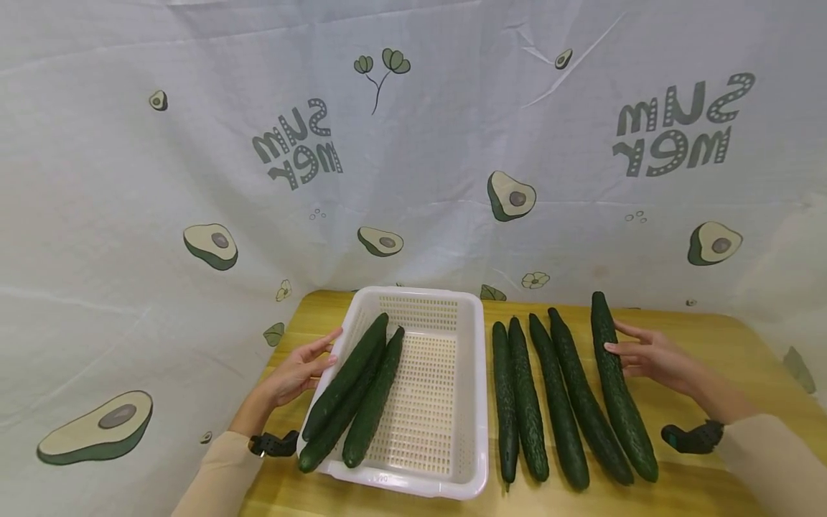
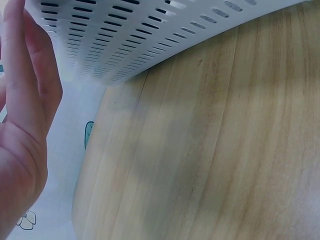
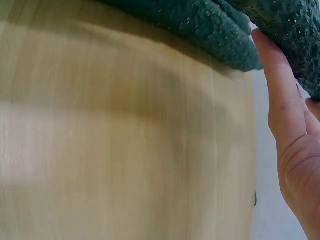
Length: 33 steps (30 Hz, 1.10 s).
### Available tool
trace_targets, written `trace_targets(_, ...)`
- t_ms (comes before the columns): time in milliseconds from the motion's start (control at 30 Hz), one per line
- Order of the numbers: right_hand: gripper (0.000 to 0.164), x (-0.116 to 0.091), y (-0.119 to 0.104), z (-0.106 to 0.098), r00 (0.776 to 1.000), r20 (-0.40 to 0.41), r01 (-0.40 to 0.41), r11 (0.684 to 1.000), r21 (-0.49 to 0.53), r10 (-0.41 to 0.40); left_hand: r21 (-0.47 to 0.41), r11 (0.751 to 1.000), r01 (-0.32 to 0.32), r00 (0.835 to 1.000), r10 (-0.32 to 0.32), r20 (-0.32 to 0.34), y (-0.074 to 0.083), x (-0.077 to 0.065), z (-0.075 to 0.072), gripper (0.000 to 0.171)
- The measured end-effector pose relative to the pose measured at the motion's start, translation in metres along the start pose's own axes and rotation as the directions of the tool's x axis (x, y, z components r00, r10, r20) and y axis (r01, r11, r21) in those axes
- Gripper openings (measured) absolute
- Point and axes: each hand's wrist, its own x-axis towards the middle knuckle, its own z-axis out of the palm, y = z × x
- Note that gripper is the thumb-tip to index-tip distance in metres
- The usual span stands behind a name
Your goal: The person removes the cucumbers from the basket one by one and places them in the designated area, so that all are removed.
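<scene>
My right hand (image 1: 652, 357) pinches the rightmost cucumber (image 1: 614, 380) on its far half, its tip level with the far edge of the table (image 1: 717, 334); four other cucumbers (image 1: 558, 402) lie to its left. My left hand (image 1: 299, 373), fingers extended, touches the left rim of the white basket (image 1: 481, 402), where three more cucumbers (image 1: 347, 377) rest. I expect mine to be stiff and moderately heavy, its bumpy skin giving decent friction, though squeezing could bruise it. Nearer the middle should balance better; held here, its near end may dip.
</scene>
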Motion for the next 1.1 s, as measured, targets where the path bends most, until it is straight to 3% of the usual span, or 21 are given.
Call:
trace_targets(367,0.081,-0.001,0.013,-0.003,0.999,0.046,-0.020,0.998,-0.061,0.023,0.000,1.000,-0.001,1.000,0.001,0.001,0.001,0.002,0.001,0.062)
trace_targets(1100,0.083,0.010,0.035,-0.002,0.997,0.058,-0.048,0.998,-0.044,0.050,-0.002,1.000,0.007,1.000,-0.007,-0.004,0.001,0.001,0.001,0.063)
